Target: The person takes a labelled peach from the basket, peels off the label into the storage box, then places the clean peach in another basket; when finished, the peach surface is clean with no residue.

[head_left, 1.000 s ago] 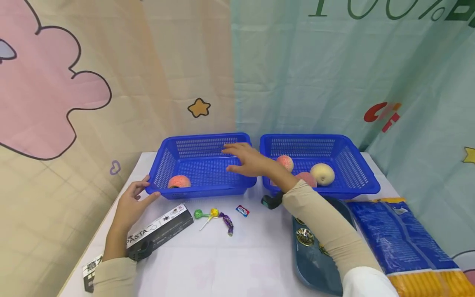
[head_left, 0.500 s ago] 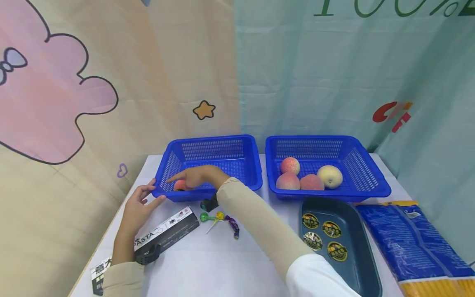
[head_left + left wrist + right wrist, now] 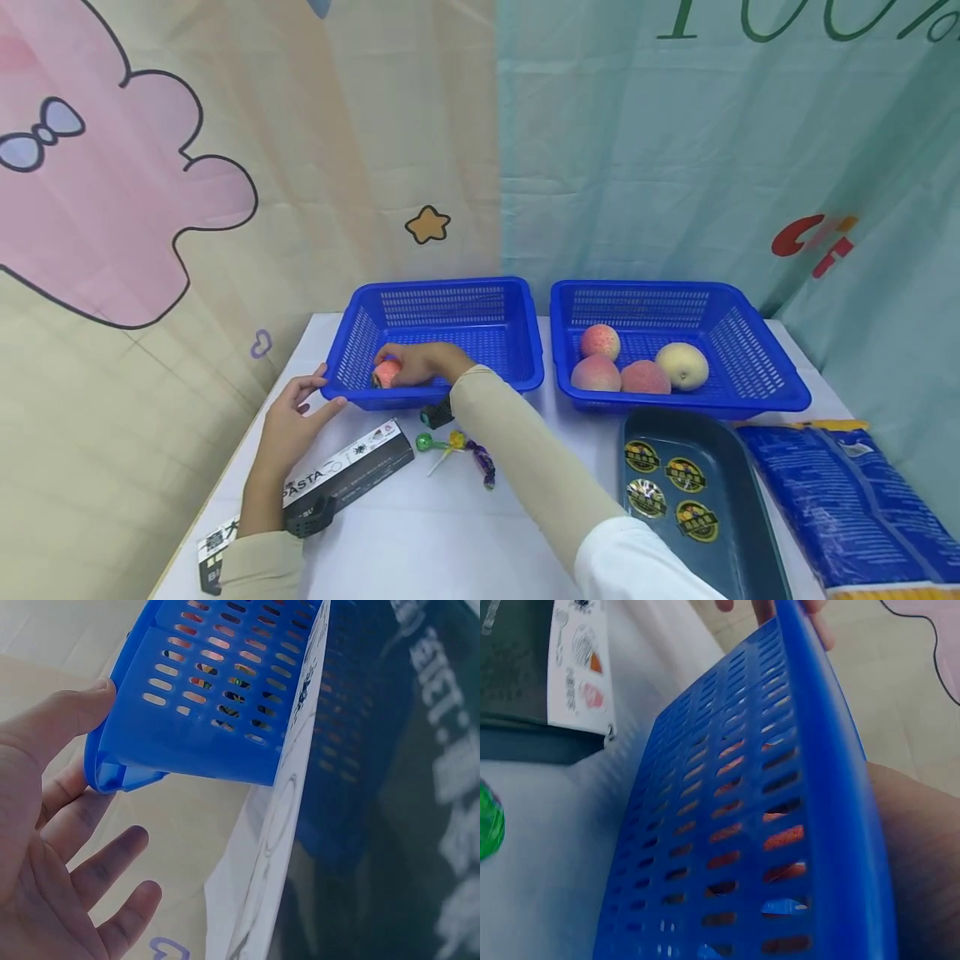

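In the head view my right hand (image 3: 416,364) reaches into the left blue basket (image 3: 487,337) and grips a speckled pink peach (image 3: 386,374) with a dark patch low on its side. Through the basket's slots, the right wrist view shows part of the peach (image 3: 784,838); the fingertips are hidden. My left hand (image 3: 300,417) holds the same basket at its near left corner. Thumb and forefinger pinch the rim (image 3: 105,739) in the left wrist view, while the other fingers stand free.
A black-and-white pasta box (image 3: 348,471) lies before the basket, near lollipops (image 3: 426,442) and a purple-wrapped candy (image 3: 483,464). The right blue basket (image 3: 757,350) holds several peaches. Nearer on the right are a dark tray (image 3: 742,508) with round gold stickers and a blue bag (image 3: 847,492).
My right hand has moved left and down into the left basket and taken hold of the peach, which is now tilted. My left hand stays at the rim. The view has shifted slightly.
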`<action>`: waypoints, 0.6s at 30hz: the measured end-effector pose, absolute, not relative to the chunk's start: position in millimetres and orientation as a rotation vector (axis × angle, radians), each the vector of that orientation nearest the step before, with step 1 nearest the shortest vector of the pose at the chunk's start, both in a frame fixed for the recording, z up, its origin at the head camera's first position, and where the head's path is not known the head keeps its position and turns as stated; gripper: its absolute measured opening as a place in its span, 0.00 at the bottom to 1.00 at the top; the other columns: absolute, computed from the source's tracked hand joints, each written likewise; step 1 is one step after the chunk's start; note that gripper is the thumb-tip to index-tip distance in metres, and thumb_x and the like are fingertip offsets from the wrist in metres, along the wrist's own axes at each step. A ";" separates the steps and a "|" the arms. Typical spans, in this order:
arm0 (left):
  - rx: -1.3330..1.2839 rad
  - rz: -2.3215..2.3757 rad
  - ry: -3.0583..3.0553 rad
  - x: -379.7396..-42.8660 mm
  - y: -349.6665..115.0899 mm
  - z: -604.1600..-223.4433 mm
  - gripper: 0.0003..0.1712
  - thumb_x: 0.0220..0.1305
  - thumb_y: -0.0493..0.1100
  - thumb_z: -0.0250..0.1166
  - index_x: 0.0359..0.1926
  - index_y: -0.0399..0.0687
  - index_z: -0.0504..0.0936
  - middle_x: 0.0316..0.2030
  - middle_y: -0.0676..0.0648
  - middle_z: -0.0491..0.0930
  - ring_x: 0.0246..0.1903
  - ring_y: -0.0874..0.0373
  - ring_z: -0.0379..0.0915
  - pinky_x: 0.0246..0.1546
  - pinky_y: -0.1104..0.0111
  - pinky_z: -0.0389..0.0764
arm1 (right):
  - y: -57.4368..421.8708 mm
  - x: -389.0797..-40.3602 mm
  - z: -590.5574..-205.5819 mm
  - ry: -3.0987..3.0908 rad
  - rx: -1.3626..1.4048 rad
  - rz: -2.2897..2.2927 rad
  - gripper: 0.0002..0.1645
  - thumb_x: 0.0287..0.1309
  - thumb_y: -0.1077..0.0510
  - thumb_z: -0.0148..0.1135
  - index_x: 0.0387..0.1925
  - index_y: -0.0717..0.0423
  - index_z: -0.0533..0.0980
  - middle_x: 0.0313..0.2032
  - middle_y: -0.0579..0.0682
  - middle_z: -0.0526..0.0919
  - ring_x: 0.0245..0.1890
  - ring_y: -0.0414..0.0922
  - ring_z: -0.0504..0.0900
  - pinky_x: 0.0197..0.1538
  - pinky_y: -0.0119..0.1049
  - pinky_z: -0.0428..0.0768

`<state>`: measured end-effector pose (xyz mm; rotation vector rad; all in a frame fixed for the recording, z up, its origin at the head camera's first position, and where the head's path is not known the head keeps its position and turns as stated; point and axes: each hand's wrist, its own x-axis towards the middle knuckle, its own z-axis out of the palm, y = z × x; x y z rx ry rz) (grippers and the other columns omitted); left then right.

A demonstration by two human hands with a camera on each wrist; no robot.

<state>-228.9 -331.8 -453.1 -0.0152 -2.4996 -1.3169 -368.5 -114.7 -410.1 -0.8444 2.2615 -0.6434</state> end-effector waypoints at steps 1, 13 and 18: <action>-0.017 -1.309 -2.502 -229.1 -331.7 -452.6 0.27 0.64 0.50 0.73 0.55 0.39 0.75 0.69 0.48 0.71 0.66 0.46 0.68 0.56 0.48 0.72 | -111.6 -369.5 -410.5 2.259 -0.870 -0.676 0.29 0.70 0.54 0.60 0.69 0.39 0.64 0.51 0.48 0.74 0.45 0.44 0.75 0.46 0.34 0.76; 0.051 -1.289 -2.537 -229.8 -333.9 -451.6 0.30 0.65 0.54 0.71 0.58 0.39 0.74 0.70 0.48 0.68 0.69 0.48 0.65 0.55 0.55 0.73 | -17.4 -352.8 -340.9 2.053 -1.164 -1.190 0.31 0.67 0.60 0.60 0.67 0.36 0.63 0.60 0.48 0.69 0.51 0.52 0.77 0.49 0.46 0.82; 0.031 -1.290 -2.544 -233.6 -334.0 -450.4 0.30 0.65 0.54 0.71 0.58 0.39 0.74 0.70 0.48 0.68 0.69 0.54 0.64 0.54 0.64 0.73 | 59.8 -308.6 -328.4 1.885 -1.405 -1.242 0.31 0.71 0.61 0.58 0.70 0.51 0.59 0.65 0.53 0.65 0.59 0.52 0.73 0.57 0.46 0.79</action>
